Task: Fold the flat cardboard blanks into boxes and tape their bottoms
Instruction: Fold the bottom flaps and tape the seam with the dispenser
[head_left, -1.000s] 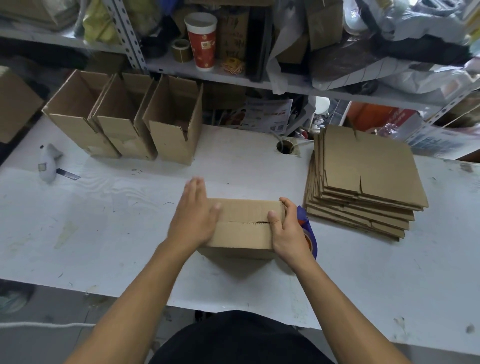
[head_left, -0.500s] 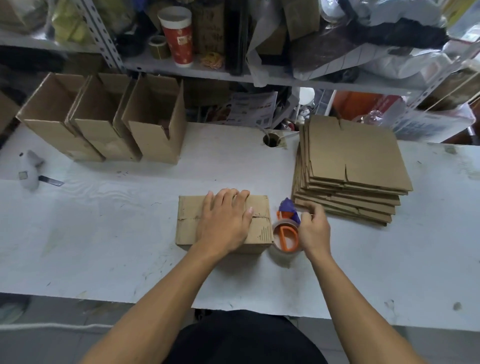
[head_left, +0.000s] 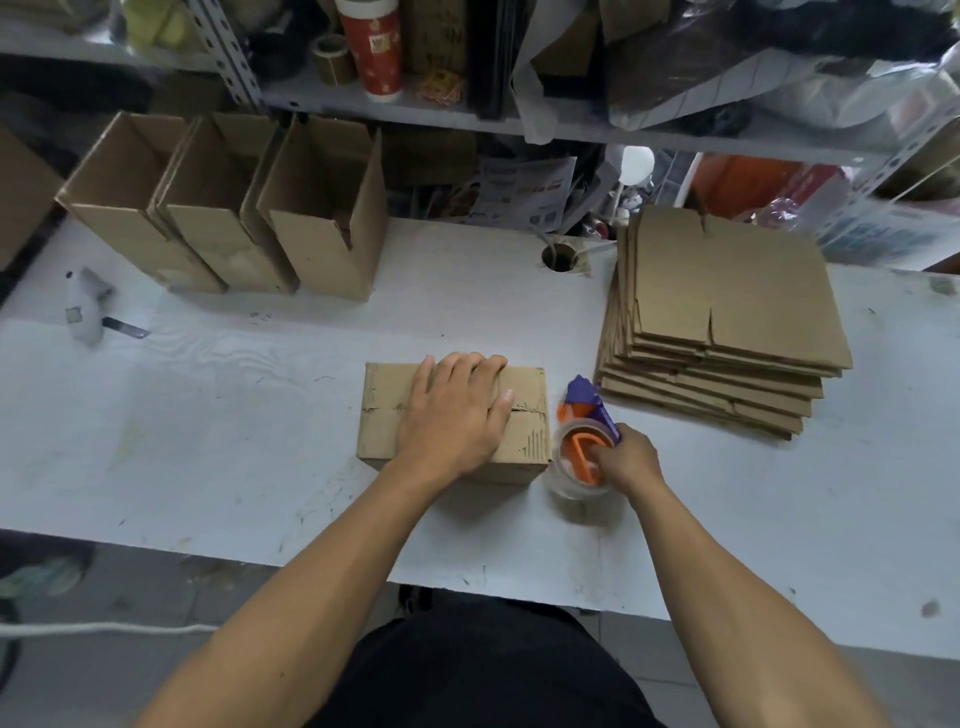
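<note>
right hand (head_left: 626, 460) clutches the tape dispenser (head_left: 584, 441) — left hand (head_left: 457, 413) lies flat on the box (head_left: 384, 415).

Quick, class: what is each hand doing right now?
Left hand: open, flat, pressing down the folded box.
Right hand: closed in a grip on the tape dispenser.
</note>
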